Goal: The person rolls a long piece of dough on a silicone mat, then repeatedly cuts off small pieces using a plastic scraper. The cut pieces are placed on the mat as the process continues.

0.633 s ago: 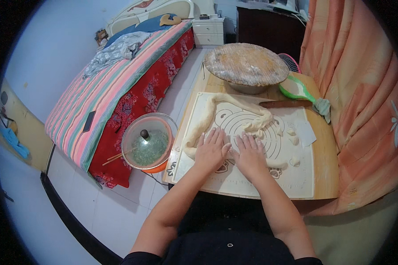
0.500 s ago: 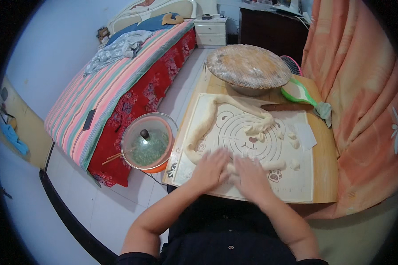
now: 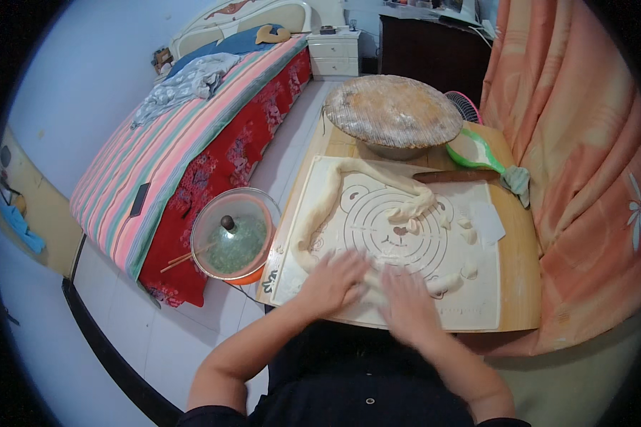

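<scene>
A long rope of dough (image 3: 322, 203) loops around a pale baking mat (image 3: 470, 309) printed with a bear face and rings. My left hand (image 3: 331, 283) lies flat over the near stretch of the rope, its fingers stretched out and a little blurred. Beside it, my right hand (image 3: 408, 302) presses the same stretch with a flat palm, also smeared by motion. The rope's near end pokes out to the right of that hand. Several small cut dough pieces (image 3: 468, 235) rest on the mat's right side, and the far end of the rope curls near the bear's face.
Behind the mat, a round woven lid (image 3: 393, 110) covers a bowl (image 3: 399, 151). A brown wooden stick (image 3: 454, 176), a green strainer-like scoop (image 3: 470, 148) and a white scraper (image 3: 488, 223) lie at right. Left of the table stands a glass-lidded pot (image 3: 233, 245) with chopsticks (image 3: 176, 263). An orange curtain (image 3: 584, 178) borders the right.
Both hands stay on the near dough rope and have shifted slightly. The rope's right end has moved nearer the table's front edge. The whole view has tilted a little.
</scene>
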`<action>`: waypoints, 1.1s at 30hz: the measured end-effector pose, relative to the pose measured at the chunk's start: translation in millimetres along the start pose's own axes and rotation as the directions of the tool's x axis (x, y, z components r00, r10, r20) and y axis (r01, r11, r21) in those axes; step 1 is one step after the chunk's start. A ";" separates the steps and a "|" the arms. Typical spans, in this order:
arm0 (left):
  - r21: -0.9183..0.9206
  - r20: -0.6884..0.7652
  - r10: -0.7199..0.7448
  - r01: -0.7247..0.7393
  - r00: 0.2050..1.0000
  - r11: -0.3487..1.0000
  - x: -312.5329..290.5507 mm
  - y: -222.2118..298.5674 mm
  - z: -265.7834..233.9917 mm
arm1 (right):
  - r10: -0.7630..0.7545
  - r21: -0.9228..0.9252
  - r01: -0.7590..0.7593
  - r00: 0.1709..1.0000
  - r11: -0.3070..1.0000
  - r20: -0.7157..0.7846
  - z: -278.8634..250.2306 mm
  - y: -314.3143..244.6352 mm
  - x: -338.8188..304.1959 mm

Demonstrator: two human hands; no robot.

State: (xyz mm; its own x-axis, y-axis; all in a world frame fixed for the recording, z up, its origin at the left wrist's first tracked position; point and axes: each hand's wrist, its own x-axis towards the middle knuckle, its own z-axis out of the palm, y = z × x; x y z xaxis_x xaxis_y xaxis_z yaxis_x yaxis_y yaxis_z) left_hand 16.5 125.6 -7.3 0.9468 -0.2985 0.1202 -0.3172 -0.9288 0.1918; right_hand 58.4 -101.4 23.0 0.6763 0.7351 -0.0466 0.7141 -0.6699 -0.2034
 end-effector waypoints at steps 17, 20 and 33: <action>0.128 -0.014 -0.186 0.187 0.982 0.974 -17.6 -33.7 -12.1 | 0.271 -0.031 -0.277 0.955 0.961 -0.121 -4.0 66.3 -20.5; 0.086 -0.186 -0.174 0.192 0.967 0.978 20.4 -15.0 -17.4 | 0.222 0.016 -0.224 0.946 0.974 -0.237 0.6 77.2 -2.4; -0.076 -0.074 -0.110 0.104 0.991 0.992 74.1 113.3 42.9 | 0.213 0.009 -0.218 0.947 0.976 -0.239 5.0 66.2 -42.2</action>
State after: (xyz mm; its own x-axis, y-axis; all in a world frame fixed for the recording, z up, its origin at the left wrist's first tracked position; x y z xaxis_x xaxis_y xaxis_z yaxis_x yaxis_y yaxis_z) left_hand 53.1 -11.1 -18.4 0.9692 -0.1776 0.1705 -0.2202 -0.9353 0.2771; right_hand 76.2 -176.2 6.6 0.8362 0.5286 0.1462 0.5482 -0.8128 -0.1970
